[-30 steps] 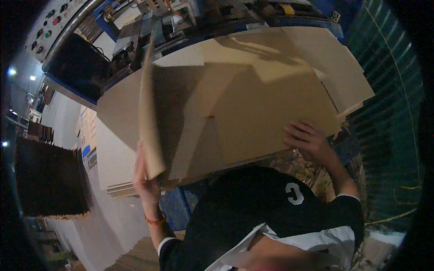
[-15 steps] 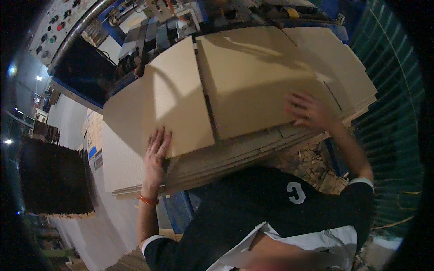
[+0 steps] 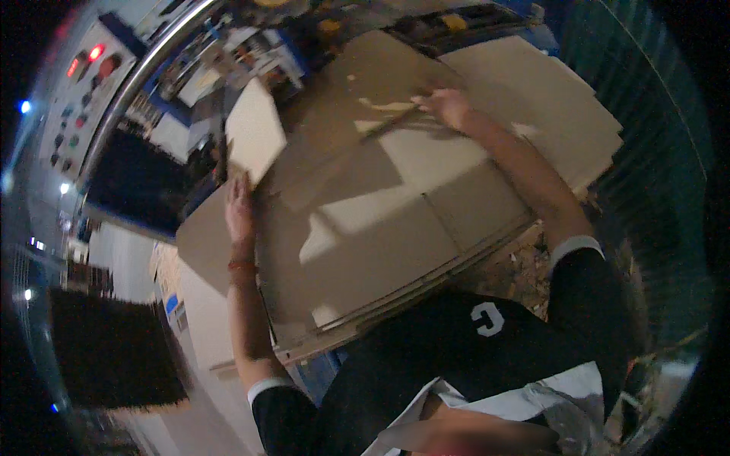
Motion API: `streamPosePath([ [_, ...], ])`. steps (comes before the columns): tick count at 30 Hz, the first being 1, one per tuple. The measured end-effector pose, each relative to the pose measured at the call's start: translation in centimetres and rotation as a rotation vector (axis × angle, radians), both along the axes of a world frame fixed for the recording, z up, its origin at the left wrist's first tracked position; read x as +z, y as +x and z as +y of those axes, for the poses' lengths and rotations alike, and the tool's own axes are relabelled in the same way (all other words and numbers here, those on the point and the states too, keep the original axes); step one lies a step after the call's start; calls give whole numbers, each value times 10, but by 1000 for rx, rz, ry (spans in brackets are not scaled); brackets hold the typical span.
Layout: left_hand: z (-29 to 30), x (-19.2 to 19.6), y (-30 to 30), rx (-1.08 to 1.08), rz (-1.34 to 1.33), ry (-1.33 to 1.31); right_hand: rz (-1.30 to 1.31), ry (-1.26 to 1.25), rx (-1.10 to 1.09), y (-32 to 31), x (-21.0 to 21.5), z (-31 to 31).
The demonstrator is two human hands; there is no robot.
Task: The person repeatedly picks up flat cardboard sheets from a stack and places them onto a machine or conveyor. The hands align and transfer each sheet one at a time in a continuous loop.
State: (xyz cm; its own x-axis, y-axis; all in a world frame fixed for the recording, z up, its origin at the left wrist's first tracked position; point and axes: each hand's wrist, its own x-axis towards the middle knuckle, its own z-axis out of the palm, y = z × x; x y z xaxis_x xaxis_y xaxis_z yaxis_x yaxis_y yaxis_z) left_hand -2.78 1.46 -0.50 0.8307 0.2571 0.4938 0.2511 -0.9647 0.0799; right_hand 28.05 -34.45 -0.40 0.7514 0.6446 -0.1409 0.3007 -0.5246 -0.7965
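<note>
A creased cardboard sheet (image 3: pixel 327 114) is raised and tilted over a stack of flat cardboard sheets (image 3: pixel 380 266). My right hand (image 3: pixel 449 108) is closed on the sheet's edge toward the right, with the forearm reaching across the stack. At the sheet's left flap, my left hand (image 3: pixel 239 209) has its fingers against the lower corner and seems to grip it; the thumb is hard to make out. Both hands are slightly blurred. Shadow and bright patches fall across the stack's top sheet.
Beyond the stack is a machine (image 3: pixel 228 68) with metal parts. A control panel (image 3: pixel 80 99) with lit buttons and a metal rail (image 3: pixel 144 76) stand at the left. A dark stack (image 3: pixel 114 349) is farther left, a green corrugated wall (image 3: pixel 646 152) at the right. Cardboard scraps (image 3: pixel 521 266) lie below.
Both hands have moved away from me, toward the machine. The top cardboard sheet has been lifted and pushed forward, baring the sheet under it. My right hand has closed on its edge.
</note>
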Motion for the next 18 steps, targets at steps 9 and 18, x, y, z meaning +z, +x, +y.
streamPosePath([
  [9, -33, 7, -188, 713, -591, 8, -961, -465, -600, -42, -27, -233],
  [18, -76, -12, -245, 1317, -306, -303, -908, -540, -1032, -19, -78, -290],
])
